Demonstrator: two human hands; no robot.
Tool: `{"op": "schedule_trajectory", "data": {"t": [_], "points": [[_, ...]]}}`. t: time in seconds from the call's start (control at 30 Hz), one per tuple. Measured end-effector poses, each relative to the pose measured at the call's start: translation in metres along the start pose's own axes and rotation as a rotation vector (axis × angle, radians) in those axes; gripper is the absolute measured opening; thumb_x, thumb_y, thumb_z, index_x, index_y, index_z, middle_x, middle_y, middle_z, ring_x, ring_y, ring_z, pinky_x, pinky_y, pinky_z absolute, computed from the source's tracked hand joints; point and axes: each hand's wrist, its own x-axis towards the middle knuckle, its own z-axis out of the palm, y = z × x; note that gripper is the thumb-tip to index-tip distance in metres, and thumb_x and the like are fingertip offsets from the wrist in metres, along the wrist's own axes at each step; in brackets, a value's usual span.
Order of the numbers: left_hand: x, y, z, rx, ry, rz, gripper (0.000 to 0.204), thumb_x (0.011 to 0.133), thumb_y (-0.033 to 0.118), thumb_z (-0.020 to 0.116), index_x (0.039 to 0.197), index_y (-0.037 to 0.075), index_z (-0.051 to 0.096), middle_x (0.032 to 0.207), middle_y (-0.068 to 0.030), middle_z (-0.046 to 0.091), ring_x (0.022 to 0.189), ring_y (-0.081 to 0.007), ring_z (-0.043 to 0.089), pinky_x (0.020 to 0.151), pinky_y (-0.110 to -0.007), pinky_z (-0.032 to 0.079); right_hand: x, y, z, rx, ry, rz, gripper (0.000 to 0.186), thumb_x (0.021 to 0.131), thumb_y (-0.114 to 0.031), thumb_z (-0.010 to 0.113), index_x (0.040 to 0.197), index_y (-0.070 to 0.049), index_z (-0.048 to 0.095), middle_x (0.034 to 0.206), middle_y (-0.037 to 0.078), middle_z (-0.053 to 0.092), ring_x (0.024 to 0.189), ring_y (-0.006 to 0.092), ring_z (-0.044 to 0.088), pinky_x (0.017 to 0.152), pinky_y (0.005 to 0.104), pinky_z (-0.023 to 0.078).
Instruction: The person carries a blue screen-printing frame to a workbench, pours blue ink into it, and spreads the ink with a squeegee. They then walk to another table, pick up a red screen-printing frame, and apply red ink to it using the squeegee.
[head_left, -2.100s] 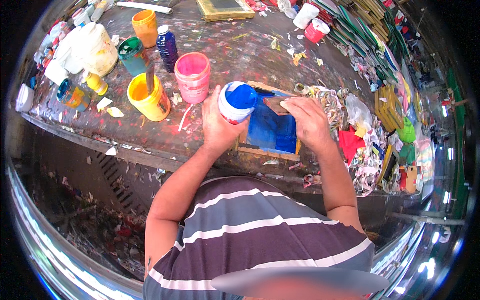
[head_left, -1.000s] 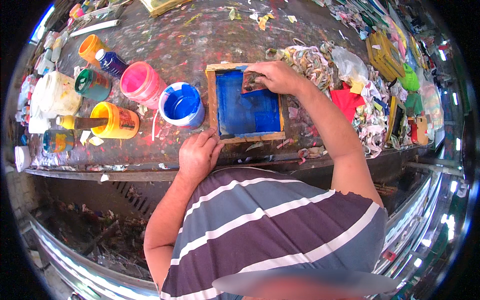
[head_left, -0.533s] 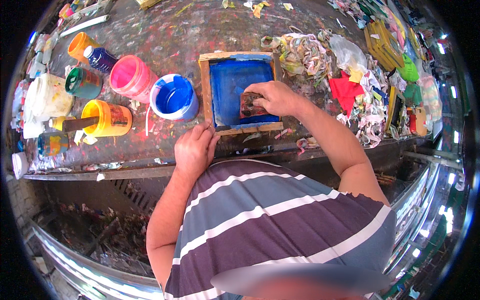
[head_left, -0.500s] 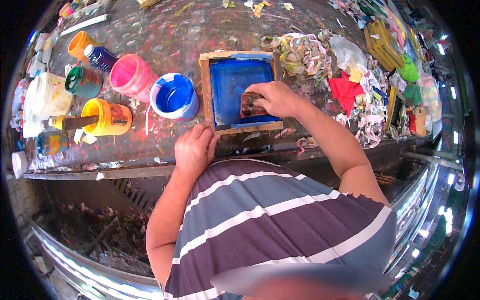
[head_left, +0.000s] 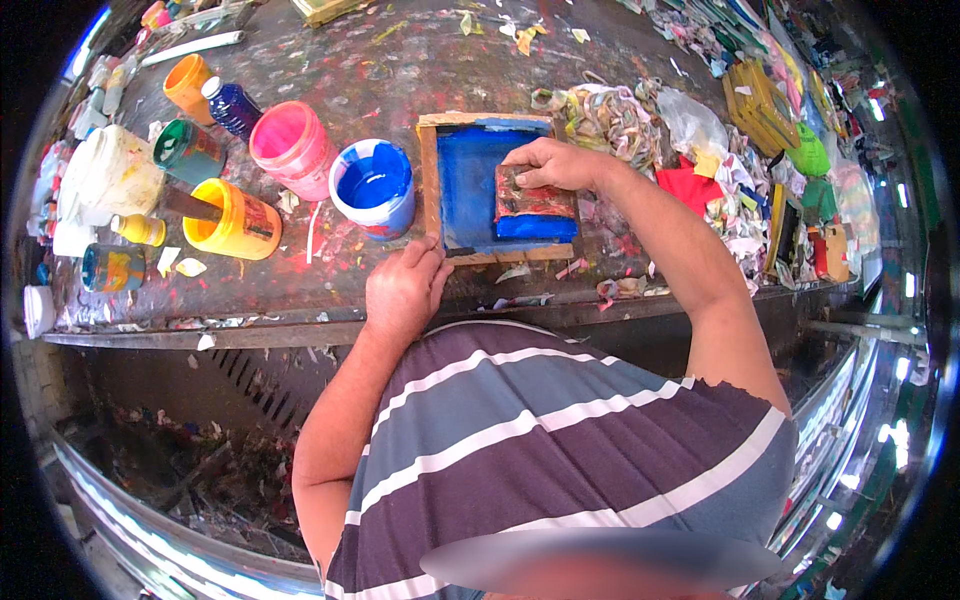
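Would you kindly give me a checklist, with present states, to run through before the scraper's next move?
1. Right hand holding the scraper: ok, fingers on its upper part.
2. Left hand at the wooden frame: ok, touching the near left corner.
3. Blue paint at the scraper's near edge: ok, a band shows.
4. Paint tub upright: ok, left of the frame.
5. Surface beneath the frame: cannot tell, hidden.
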Motion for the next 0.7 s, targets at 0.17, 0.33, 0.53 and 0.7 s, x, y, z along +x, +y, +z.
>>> {"op": "schedule_trajectory", "data": {"t": [0.17, 0.33, 0.53, 0.7], "points": [[-0.020, -0.009, -0.011, -0.070, 0.138, 0.005, 0.029, 0.090, 0.013, 0.089, 0.116, 0.006, 0.079, 0.119, -0.0127, 0.080, 0.093, -0.0322, 0.079, 0.084, -0.041, 0.064, -0.002, -0.061, -0.018, 0.157, 0.059, -0.239, 0.041, 0.111, -0.014, 0.068, 0.149, 0.002, 0.068, 0.138, 0.003, 0.075, 0.126, 0.0123, 0.066, 0.115, 0.0341, 0.051], [-0.032, -0.030, -0.028, -0.388, 0.401, -0.541, 0.050, 0.087, -0.005, 0.087, 0.134, 0.001, 0.073, 0.122, -0.0148, 0.080, 0.100, -0.0220, 0.077, 0.092, -0.038, 0.063, -0.015, -0.147, -0.021, 0.032, 0.344, -0.507, 0.050, 0.107, -0.010, 0.071, 0.155, 0.001, 0.063, 0.142, 0.007, 0.074, 0.130, 0.0143, 0.067, 0.115, 0.0339, 0.053], [0.007, -0.055, -0.038, -0.488, 0.344, -0.425, 0.125, 0.068, 0.004, 0.103, 0.173, 0.001, 0.034, 0.169, -0.0215, 0.048, 0.151, -0.0334, 0.056, 0.124, -0.048, 0.050, -0.004, -0.178, 0.045, 0.059, 0.652, -0.790, 0.042, 0.104, -0.002, 0.070, 0.146, -0.001, 0.065, 0.135, 0.008, 0.071, 0.124, 0.0167, 0.069, 0.109, 0.0345, 0.056], [0.040, -0.054, -0.033, -0.664, 0.308, -0.389, 0.134, 0.065, 0.008, 0.104, 0.175, 0.001, 0.028, 0.167, -0.0219, 0.051, 0.157, -0.0336, 0.050, 0.133, -0.046, 0.040, 0.023, -0.149, 0.090, -0.055, 0.800, -0.898, 0.028, 0.105, 0.003, 0.068, 0.133, 0.000, 0.067, 0.129, 0.012, 0.070, 0.118, 0.0206, 0.070, 0.103, 0.0341, 0.056]]}}
